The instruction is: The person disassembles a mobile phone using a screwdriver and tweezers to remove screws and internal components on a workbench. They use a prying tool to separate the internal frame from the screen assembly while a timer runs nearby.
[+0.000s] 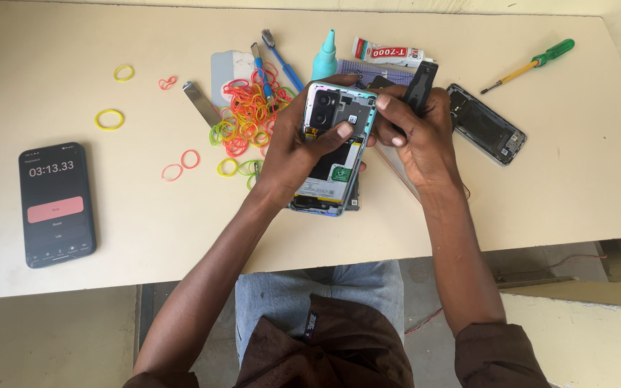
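I hold an open phone with both my hands.

Far to the left of my left hand (292, 154) a black phone (57, 205) lies flat, and colourful rubber bands (249, 115) sit just beside it. My left hand is wrapped tight around the opened phone (333, 147), thumb across its insides. My right hand (418, 133) is closed on a black tool (420, 82) at its top edge. Right of that hand lies a phone frame (486, 123), then a green screwdriver (530, 65).
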